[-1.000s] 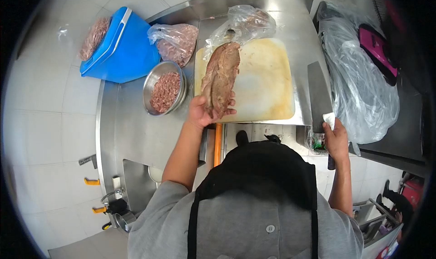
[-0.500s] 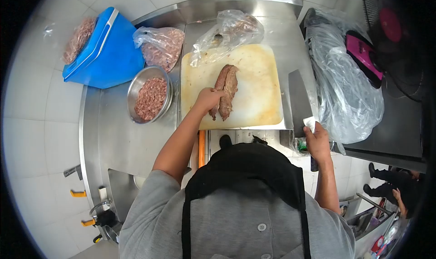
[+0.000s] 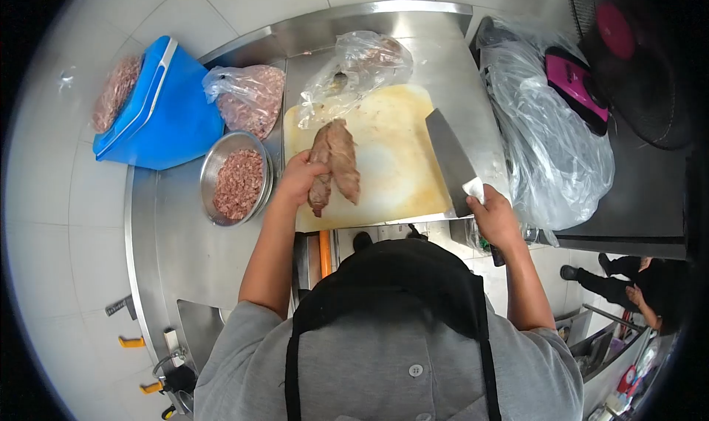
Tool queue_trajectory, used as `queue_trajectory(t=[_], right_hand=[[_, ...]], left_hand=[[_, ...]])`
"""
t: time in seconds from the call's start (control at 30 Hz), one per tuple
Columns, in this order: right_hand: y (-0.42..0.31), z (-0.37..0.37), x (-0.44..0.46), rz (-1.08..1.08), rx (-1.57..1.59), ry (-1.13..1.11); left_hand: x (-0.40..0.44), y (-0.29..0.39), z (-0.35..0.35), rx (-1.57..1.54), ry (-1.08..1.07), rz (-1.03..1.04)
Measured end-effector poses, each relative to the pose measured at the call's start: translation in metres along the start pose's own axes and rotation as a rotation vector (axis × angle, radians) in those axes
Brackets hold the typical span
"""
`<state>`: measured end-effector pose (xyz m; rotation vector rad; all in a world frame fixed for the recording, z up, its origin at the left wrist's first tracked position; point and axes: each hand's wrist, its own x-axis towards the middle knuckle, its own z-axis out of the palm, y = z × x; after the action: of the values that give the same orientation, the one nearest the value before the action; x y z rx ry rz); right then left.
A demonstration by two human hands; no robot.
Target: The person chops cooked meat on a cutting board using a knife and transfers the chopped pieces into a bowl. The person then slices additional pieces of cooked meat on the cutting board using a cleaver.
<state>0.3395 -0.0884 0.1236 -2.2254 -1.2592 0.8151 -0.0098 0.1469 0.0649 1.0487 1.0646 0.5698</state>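
Note:
My left hand grips a long brownish piece of meat by its left side, above the left part of a worn, yellowed cutting board. The meat looks split lengthwise into two lobes, their lower ends apart. In my right hand is a large wide-bladed knife, fingers closed round the handle end. Its blade points away from me, along the board's right edge. White wrapping shows where blade and handle meet. Behind the meat, a clear plastic bag lies partly over the board's far left corner.
Left of the board stands a steel bowl of chopped meat, with a bag of chopped meat behind it. A blue cooler carries another meat bag. Plastic sheeting covers something at right. Another person is at far right.
My left hand has shifted left with the meat, which now seems raised and its lobes spread wider. My right hand has brought the knife left, its blade now at the board's edge.

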Motion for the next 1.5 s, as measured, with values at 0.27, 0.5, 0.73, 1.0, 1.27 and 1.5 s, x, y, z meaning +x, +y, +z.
queue_trajectory(t=[0.27, 0.5, 0.73, 1.0, 1.27, 1.5], right_hand=[[-0.009, 0.021, 0.015, -0.079, 0.007, -0.097], [0.014, 0.029, 0.003, -0.12, 0.041, -0.011], [0.035, 0.023, -0.021, 0.077, 0.148, -0.001], [-0.012, 0.012, -0.013, -0.035, 0.023, 0.006], [-0.082, 0.041, 0.005, -0.212, -0.061, -0.248], [-0.093, 0.074, 0.007, -0.202, -0.198, -0.369]], left_hand=[[-0.012, 0.005, 0.036, 1.0, 0.402, 0.312], [0.034, 0.018, 0.032, 1.896, -0.485, 0.708], [0.04, 0.057, 0.022, 1.596, -0.289, 0.264], [0.061, 0.002, 0.027, 0.19, 0.231, 0.373], [0.058, -0.022, 0.04, -0.311, 0.524, 0.132], [0.059, -0.04, 0.038, -0.419, 0.439, 0.278]])
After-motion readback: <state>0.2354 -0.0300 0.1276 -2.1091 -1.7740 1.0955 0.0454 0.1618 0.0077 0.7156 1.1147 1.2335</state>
